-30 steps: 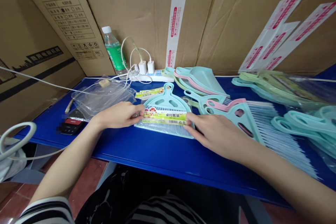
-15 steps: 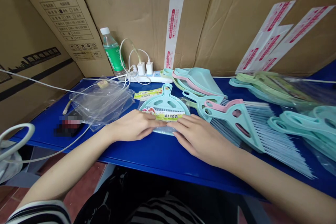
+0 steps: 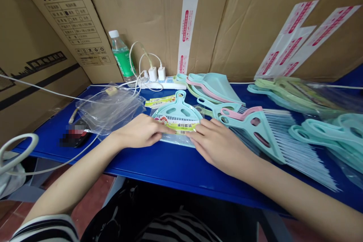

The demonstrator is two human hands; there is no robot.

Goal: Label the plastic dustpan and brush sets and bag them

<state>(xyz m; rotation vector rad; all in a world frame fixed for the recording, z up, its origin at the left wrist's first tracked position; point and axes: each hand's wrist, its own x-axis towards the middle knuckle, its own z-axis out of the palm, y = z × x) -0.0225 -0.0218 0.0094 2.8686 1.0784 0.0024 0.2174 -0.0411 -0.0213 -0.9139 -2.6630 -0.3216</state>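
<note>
A light-blue brush and dustpan set [image 3: 179, 110] lies on the blue table in clear plastic, its handle pointing away from me. Across its lower part is a yellow-green label [image 3: 184, 125]. My left hand [image 3: 141, 130] touches the label's left side with an outstretched index finger, the other fingers curled under. At the right side, my right hand [image 3: 217, 140] rests with bent fingers on the label's edge and the plastic. Whether its fingertips pinch anything is too small to tell.
Brushes [image 3: 255, 128] and stacked dustpans [image 3: 218, 87] lie right and behind; more sets [image 3: 334, 132] are far right. Clear bags [image 3: 110, 109], a dark object [image 3: 75, 134] and cables sit left. A bottle [image 3: 123, 58] and power strip [image 3: 167, 83] stand before cardboard boxes [image 3: 159, 11].
My left hand has moved slightly up, its index finger now pointing onto the label. My right fingers have bent more and shifted a little right, so more of the label shows.
</note>
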